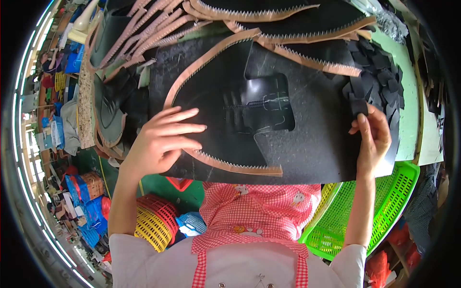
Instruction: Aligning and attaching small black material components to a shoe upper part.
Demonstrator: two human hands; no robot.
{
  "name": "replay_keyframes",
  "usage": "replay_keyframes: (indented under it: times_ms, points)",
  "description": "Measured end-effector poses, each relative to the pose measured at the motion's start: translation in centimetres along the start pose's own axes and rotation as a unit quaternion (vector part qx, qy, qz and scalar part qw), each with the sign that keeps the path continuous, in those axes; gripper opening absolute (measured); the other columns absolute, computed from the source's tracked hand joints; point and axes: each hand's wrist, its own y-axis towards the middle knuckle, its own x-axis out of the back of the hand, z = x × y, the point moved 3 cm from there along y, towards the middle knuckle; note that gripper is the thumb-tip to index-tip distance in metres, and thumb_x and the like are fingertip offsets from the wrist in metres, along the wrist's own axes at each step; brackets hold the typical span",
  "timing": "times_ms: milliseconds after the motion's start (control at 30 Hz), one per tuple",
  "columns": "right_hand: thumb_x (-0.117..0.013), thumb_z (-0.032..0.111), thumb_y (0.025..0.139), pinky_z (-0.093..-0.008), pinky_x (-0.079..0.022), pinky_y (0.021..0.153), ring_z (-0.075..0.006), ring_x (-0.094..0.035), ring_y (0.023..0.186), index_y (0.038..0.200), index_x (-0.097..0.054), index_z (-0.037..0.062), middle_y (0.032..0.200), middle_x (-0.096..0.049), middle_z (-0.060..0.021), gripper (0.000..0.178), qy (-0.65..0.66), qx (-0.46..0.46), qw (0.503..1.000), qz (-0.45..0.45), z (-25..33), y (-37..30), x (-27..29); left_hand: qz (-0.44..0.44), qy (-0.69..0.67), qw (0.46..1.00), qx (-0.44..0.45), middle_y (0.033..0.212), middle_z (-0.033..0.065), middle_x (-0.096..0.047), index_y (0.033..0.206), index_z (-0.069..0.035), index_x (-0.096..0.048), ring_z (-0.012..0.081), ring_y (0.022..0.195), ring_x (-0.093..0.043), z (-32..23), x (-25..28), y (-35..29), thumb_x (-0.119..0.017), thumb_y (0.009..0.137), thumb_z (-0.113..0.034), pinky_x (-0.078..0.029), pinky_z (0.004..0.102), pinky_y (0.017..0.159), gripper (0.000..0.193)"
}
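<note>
A black leather-like cut piece [206, 91], shaped like a shoe upper, lies flat on a dark work board [317, 134]. A tan strip with a zigzag-notched inner edge [235, 166] follows its curved outline, and stitching shows around its middle. My left hand [161, 139] rests at the left edge of this piece, its fingers spread and holding nothing. At the right, my right hand [374, 134] pinches a small black rectangular patch [358, 107] between thumb and fingers, beside a pile of similar black patches [384, 79].
More black pieces with tan notched strips [312, 57] lie along the far side, with a bundle of pinkish strips [149, 29] at far left. A green plastic basket [384, 211] stands below the board at right. Yellow and red baskets [153, 223] sit at lower left.
</note>
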Motion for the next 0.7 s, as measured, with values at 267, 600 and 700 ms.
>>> replay_keyframes:
  times_ms: [267,600,700]
  points:
    - [-0.072,0.0,0.094,-0.0211,-0.05,0.059,-0.0071,-0.061,0.065,0.11,-0.072,0.0005,0.085,-0.07,-0.0031,0.016,0.047,-0.106,0.984,0.138,1.6,-0.5,-2.4,-0.03,-0.05,0.998,0.014,0.159,0.013,-0.047,0.136,-0.018,-0.067,0.0363,0.151,-0.037,-5.1,-4.9,4.7,-0.069,0.09,-0.034,-0.02,0.0593,0.124,0.049]
    - [-0.084,-0.007,0.081,-0.0216,-0.052,0.067,-0.0064,-0.065,0.078,0.099,-0.061,0.0057,0.091,-0.067,0.0001,0.032,0.036,-0.209,0.924,0.317,4.6,-4.9,-6.3,-0.124,-0.195,0.97,0.07,0.101,0.0084,-0.07,0.101,-0.005,-0.074,0.0183,0.087,-0.063,-7.7,-3.6,5.7,-0.082,0.082,-0.025,-0.048,0.031,0.07,0.028]
    - [-0.08,-0.007,0.084,-0.0233,-0.052,0.068,-0.0069,-0.065,0.076,0.1,-0.063,0.0042,0.092,-0.069,0.0,0.026,0.014,-0.211,0.919,0.332,5.0,-4.5,-7.9,-0.084,-0.327,0.93,0.143,0.069,-0.0023,-0.068,0.09,-0.002,-0.069,0.0,0.055,-0.056,-7.8,-4.7,7.3,-0.083,0.087,-0.006,-0.039,0.0179,0.048,0.015]
